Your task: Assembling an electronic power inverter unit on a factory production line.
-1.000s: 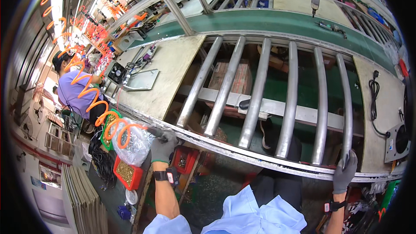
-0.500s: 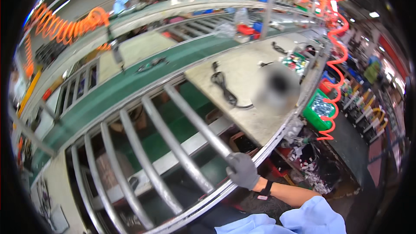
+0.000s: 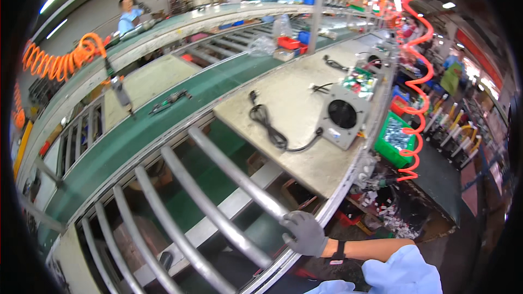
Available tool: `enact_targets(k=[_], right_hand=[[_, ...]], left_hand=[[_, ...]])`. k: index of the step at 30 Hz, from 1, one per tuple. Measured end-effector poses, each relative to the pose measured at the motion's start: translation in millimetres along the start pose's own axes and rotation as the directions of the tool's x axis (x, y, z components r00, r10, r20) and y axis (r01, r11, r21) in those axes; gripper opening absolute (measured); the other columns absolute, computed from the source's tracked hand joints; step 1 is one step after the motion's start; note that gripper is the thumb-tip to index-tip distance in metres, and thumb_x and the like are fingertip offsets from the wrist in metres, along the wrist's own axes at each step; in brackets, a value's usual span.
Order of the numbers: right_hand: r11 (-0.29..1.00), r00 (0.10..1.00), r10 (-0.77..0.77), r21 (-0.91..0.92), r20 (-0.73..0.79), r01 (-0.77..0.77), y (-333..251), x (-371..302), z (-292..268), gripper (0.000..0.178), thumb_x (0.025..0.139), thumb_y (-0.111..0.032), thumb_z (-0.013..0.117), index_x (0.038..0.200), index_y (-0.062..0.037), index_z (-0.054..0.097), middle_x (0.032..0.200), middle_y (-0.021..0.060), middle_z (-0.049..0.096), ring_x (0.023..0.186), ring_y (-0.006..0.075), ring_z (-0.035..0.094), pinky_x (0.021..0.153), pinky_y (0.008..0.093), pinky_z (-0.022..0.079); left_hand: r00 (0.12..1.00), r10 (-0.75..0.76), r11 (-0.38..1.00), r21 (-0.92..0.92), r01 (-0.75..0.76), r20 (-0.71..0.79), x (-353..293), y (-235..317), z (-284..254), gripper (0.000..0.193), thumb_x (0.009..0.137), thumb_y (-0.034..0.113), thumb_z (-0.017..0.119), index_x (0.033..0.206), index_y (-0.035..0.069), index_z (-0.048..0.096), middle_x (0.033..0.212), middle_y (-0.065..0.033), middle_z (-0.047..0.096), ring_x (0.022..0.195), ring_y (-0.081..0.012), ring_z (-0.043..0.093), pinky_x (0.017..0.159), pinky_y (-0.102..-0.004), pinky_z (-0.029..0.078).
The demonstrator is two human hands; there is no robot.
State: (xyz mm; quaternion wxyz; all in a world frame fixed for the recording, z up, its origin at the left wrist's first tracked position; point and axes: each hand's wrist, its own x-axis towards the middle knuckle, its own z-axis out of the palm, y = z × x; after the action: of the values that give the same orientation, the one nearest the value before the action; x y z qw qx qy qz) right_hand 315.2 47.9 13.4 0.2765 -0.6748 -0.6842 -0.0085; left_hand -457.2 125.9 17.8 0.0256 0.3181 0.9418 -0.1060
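My right hand (image 3: pixel 305 233), in a grey glove, rests at the near metal side rail (image 3: pixel 272 274) of a roller conveyor. Its fingers curl over the rail, right by the end of the closest roller (image 3: pixel 239 177); the palm side is hidden. My left hand is out of view. Beyond the rollers, a pale board (image 3: pixel 297 166) carries a grey metal box with a round black fan (image 3: pixel 342 114). A black power cord (image 3: pixel 267 125), looped in a bundle, runs to the box. Next to the box sits a circuit board with colourful parts (image 3: pixel 359 83).
A green belt (image 3: pixel 190 106) runs behind the rollers with a tool (image 3: pixel 171 102) lying on it. A screwdriver (image 3: pixel 121 95) hangs from an orange coiled hose (image 3: pixel 65 62). At right are a red coiled hose (image 3: pixel 419 87) and a green bin of small metal parts (image 3: pixel 395 139). A person (image 3: pixel 128 16) sits far left.
My view has shifted, so the board and fan box appear farther left and sharper. My right hand stays at the rail by the same roller.
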Motion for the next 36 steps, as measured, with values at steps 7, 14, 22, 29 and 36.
enact_targets(k=[7, 14, 22, 29, 36], right_hand=[[0.993, 0.996, -0.078, 0.092, 0.029, 0.075, 7.2, -4.8, 6.5, 0.042, 0.081, -0.013, 0.065, 0.121, -0.0018, 0.063, 0.117, 0.0199, 0.064, 0.113, 0.0421, 0.059, 0.101, 0.0550, 0.045], [0.988, 0.989, -0.148, 0.039, 0.025, 0.147, 1.7, -2.4, 12.3, 0.037, 0.084, -0.010, 0.064, 0.119, 0.0009, 0.063, 0.121, 0.0226, 0.062, 0.119, 0.0446, 0.055, 0.104, 0.0547, 0.044], [0.985, 0.985, -0.170, -0.005, 0.031, 0.170, -9.3, 5.3, -4.2, 0.035, 0.091, -0.019, 0.069, 0.120, -0.0012, 0.068, 0.119, 0.0191, 0.068, 0.116, 0.0426, 0.059, 0.102, 0.0531, 0.048], [0.982, 0.981, -0.188, 0.002, 0.045, 0.188, -2.0, 1.7, 0.1, 0.035, 0.090, -0.020, 0.069, 0.119, -0.0008, 0.068, 0.120, 0.0198, 0.068, 0.121, 0.0442, 0.056, 0.105, 0.0551, 0.045], [0.987, 0.986, -0.163, 0.014, 0.025, 0.163, 26.9, -14.3, 27.4, 0.045, 0.082, -0.007, 0.064, 0.126, 0.0013, 0.061, 0.131, 0.0235, 0.059, 0.128, 0.0454, 0.052, 0.111, 0.0549, 0.039]], left_hand=[[0.910, 0.344, 0.938, 0.048, -0.343, -0.230, -18.6, -17.2, 34.7, 0.060, 0.105, 0.046, 0.042, 0.131, -0.002, 0.065, 0.132, -0.0298, 0.065, 0.127, -0.0446, 0.059, 0.111, -0.0547, 0.043], [0.996, 0.083, 0.995, -0.056, -0.085, -0.035, -29.7, 11.8, -5.2, 0.066, 0.101, 0.052, 0.048, 0.137, -0.002, 0.057, 0.131, -0.0308, 0.064, 0.121, -0.0439, 0.065, 0.103, -0.0511, 0.051], [0.994, 0.059, 0.995, -0.076, -0.065, -0.087, -56.6, 27.6, 0.6, 0.077, 0.101, 0.057, 0.049, 0.146, -0.004, 0.051, 0.137, -0.0288, 0.060, 0.124, -0.0427, 0.063, 0.103, -0.0499, 0.051], [0.975, 0.205, 0.975, -0.066, -0.211, -0.087, -108.3, 58.0, -18.0, 0.075, 0.101, 0.061, 0.045, 0.134, -0.005, 0.060, 0.126, -0.0295, 0.067, 0.115, -0.0423, 0.069, 0.096, -0.0497, 0.056], [0.939, 0.340, 0.932, -0.109, -0.345, -0.060, -188.1, 102.8, -35.7, 0.083, 0.099, 0.064, 0.048, 0.132, -0.011, 0.061, 0.121, -0.0300, 0.070, 0.112, -0.0431, 0.070, 0.095, -0.0485, 0.056]])
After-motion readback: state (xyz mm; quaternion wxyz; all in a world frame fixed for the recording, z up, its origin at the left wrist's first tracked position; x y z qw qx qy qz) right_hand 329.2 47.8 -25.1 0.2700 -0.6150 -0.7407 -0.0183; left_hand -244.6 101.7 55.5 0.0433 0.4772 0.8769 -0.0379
